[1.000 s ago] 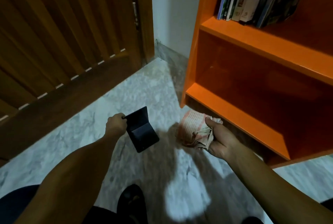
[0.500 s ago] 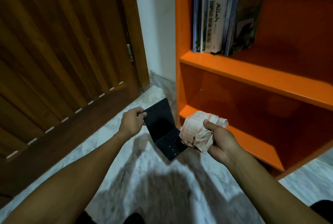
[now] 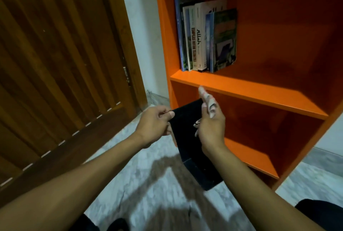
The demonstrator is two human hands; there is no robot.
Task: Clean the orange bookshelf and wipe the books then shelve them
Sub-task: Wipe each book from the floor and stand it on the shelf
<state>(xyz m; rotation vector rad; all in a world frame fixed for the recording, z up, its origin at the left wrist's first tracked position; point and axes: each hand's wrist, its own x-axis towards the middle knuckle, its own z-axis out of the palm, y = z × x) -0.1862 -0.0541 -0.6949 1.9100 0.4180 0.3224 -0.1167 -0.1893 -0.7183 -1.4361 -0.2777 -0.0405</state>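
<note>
Risk, left side: the left hand (image 3: 155, 123) holds the black bookend (image 3: 187, 138) only by its top left corner, a thumb-and-finger pinch. The L-shaped piece hangs down and away from that pinch, so my guess is that any firm wiping pressure from the other side could twist it out of the grip and drop it onto the marble floor (image 3: 144, 190). A fuller grip along the edge would probably steady it.

Risk, right side: the cloth (image 3: 208, 105) is bunched, and only a small part shows above and beside the right hand (image 3: 210, 128). If the wad is held loosely it may slip while rubbing. How much cloth lies against the bookend cannot be told; the hand hides it.

Fingers, left: thumb and forefinger closed on the bookend's corner, other fingers curled in behind.

Fingers, right: curled round the cloth, back of hand toward the camera, held against the bookend's upright face. Whether the pads touch metal is hidden.

Task items: the orange bookshelf (image 3: 250, 89) stands right of the wooden door (image 3: 55, 63). Books (image 3: 206, 37) stand upright at the left end of its middle shelf. The shelf below holds nothing visible.
</note>
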